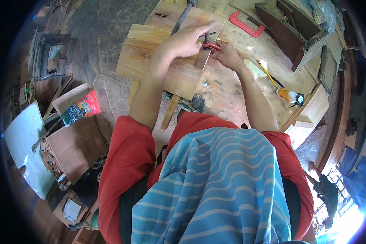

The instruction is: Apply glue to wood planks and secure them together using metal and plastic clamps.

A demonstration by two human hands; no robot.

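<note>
On the table (pixel 236 81), left hand (pixel 183 42) presses flat, released, beside the small red clamp (pixel 210 46); right hand (pixel 227 55) grips its screw end. Clamp appears rigid, heavy; best held by frame.

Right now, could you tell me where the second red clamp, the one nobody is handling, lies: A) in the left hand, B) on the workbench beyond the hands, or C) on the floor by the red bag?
B: the spare red clamp lies on the workbench, beyond both hands.
</note>
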